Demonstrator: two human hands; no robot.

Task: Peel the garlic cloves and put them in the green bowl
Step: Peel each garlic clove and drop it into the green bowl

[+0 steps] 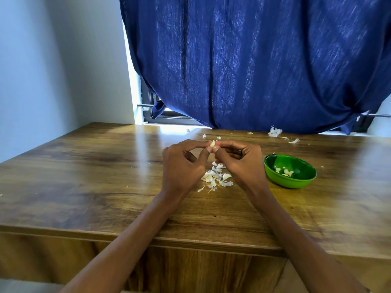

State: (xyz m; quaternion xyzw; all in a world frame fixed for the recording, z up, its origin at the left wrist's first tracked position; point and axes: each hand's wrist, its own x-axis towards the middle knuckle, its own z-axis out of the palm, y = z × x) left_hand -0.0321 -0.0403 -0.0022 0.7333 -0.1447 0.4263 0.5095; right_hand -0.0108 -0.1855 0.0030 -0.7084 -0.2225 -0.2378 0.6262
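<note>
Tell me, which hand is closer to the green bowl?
The right hand. It is just left of the green bowl, not touching it. The left hand is farther left, past the peel pile. Both pinch a garlic clove.

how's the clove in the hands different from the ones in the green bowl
The garlic clove is held up above the wooden table, pinched between the left hand and right hand; the cloves in the bowl lie loose on the bottom of the green bowl. The held one is single and stands roughly upright; those in the bowl are several, lying flat. All are pale cream.
</note>
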